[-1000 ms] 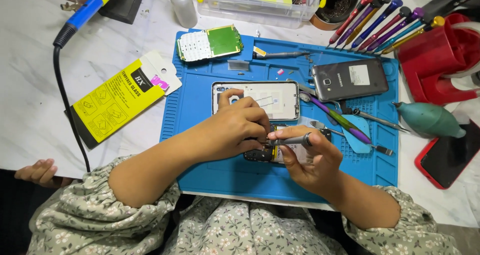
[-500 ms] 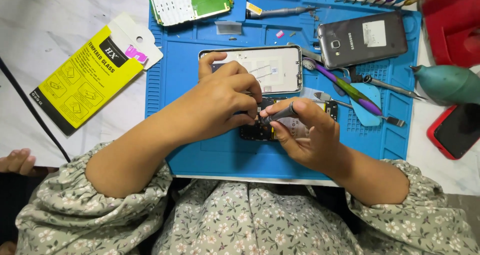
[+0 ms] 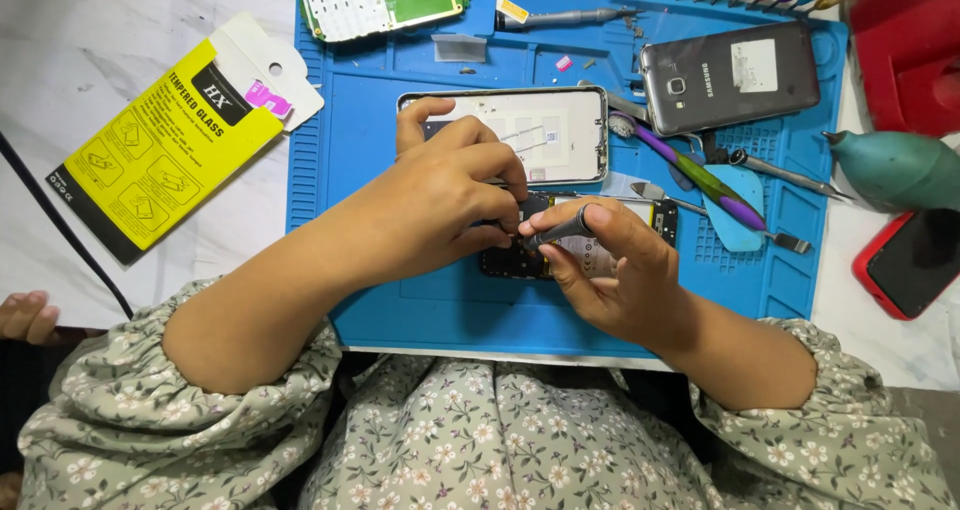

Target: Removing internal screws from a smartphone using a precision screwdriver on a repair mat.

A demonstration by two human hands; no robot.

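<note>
Head view: right hand [image 3: 625,280] is gripping a screwdriver [image 3: 560,230] over the phone [image 3: 590,255]; left hand [image 3: 450,205] is pinching the phone's left end on the mat [image 3: 360,150].

We see the scene evenly and brightly lit from above, with soft shadows only. The blue mat [image 3: 380,140] is our landmark: left of it the yellow package [image 3: 160,160] shows mild glare; right of it the frame edge bends slightly. Everything on the mat is sharp.
</note>
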